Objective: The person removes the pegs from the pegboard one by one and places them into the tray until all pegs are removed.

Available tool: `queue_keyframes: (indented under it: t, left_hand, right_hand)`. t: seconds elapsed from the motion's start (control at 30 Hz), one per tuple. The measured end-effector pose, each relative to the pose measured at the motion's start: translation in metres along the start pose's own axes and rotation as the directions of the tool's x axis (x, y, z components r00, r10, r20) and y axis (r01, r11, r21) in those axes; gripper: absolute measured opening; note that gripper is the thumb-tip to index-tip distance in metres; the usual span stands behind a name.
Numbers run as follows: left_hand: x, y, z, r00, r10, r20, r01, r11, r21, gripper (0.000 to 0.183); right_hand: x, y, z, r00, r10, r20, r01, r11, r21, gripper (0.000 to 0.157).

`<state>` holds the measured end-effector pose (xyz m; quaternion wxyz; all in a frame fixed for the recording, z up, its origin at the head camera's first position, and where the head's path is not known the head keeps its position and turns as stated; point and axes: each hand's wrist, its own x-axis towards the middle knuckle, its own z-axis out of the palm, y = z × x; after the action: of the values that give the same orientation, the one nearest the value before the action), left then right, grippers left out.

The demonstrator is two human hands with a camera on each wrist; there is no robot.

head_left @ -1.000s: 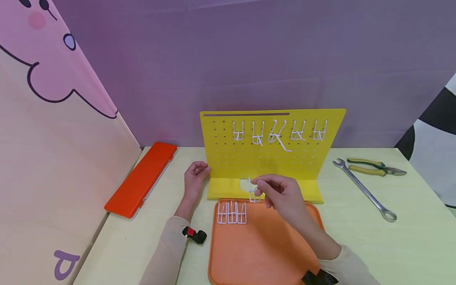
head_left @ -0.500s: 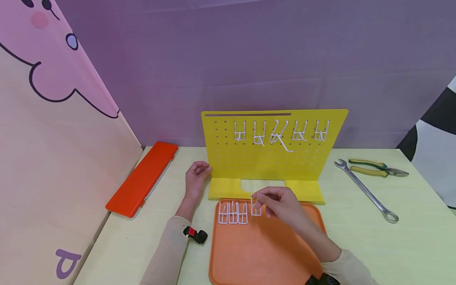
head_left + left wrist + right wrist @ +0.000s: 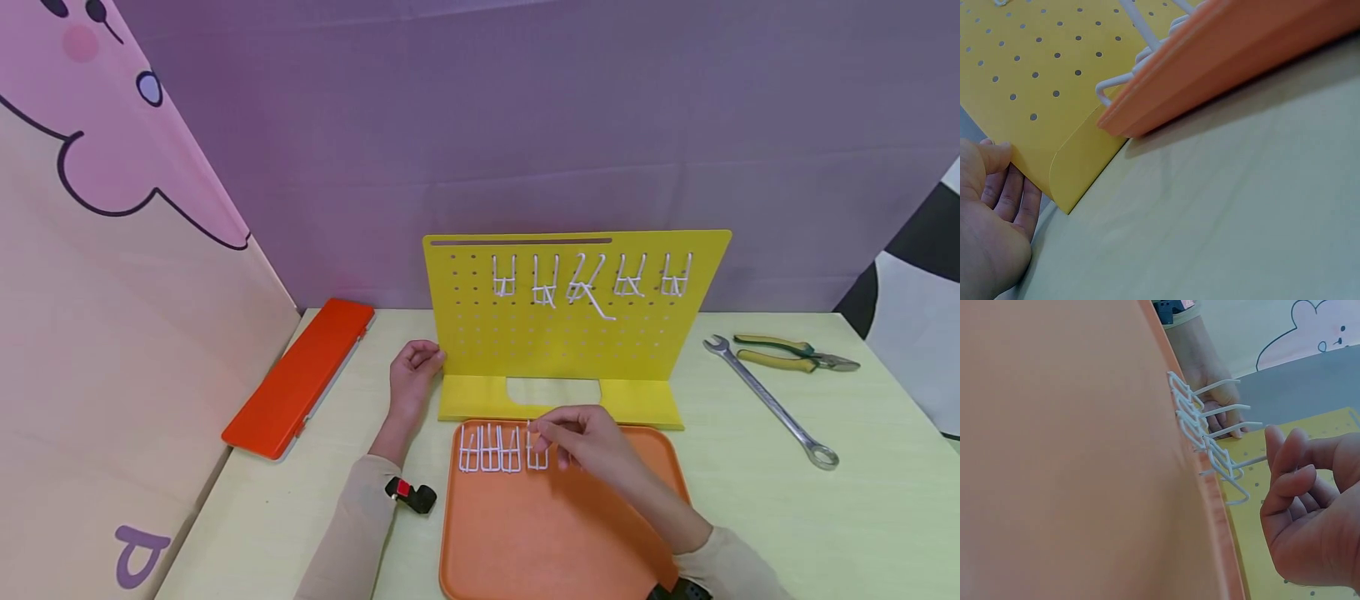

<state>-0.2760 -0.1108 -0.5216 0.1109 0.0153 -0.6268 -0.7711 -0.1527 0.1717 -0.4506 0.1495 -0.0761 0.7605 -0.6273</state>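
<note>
My right hand (image 3: pixel 588 442) pinches the prong of a white wire pegboard hook (image 3: pixel 537 457) between thumb and index finger. That hook is low over the upper part of the orange tray (image 3: pixel 555 533), just right of a row of three similar white hooks (image 3: pixel 489 450). In the right wrist view the held hook (image 3: pixel 1225 464) overlaps the end of the row. My left hand (image 3: pixel 412 375) grips the lower left edge of the yellow pegboard (image 3: pixel 547 342). In the left wrist view its thumb lies on the front of the board (image 3: pixel 1054 144) and its fingers reach behind.
Several white hooks (image 3: pixel 543 287) hang along the pegboard's top rows. Left of it lies a long red case (image 3: pixel 303 375). A wrench (image 3: pixel 772 404) and pliers (image 3: pixel 802 354) with yellow-green handles lie on the right. A purple cloth (image 3: pixel 555 117) stands behind the table.
My right hand has brought the hook down and toward me, from the board's base to the tray beside the row. The left hand stays at the board's edge.
</note>
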Motion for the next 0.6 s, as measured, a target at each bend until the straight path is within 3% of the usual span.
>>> queue_keyframes:
  t: [0.2,0.6]
  left_hand:
    - [0.0001,0.0019,0.0014,0.999,-0.034,-0.016,0.034,0.999,0.011,0.014]
    - [-0.0004,0.0019,0.0006,0.999,-0.029,-0.014,0.029,1.0,0.011,0.013]
  right_hand:
    - [0.0018,0.0061,0.0012,1.0,0.008,0.024,-0.009,1.0,0.027,0.029]
    - [0.0051,0.0098,0.0065,0.999,0.019,0.031,-0.02,0.999,0.037,0.028]
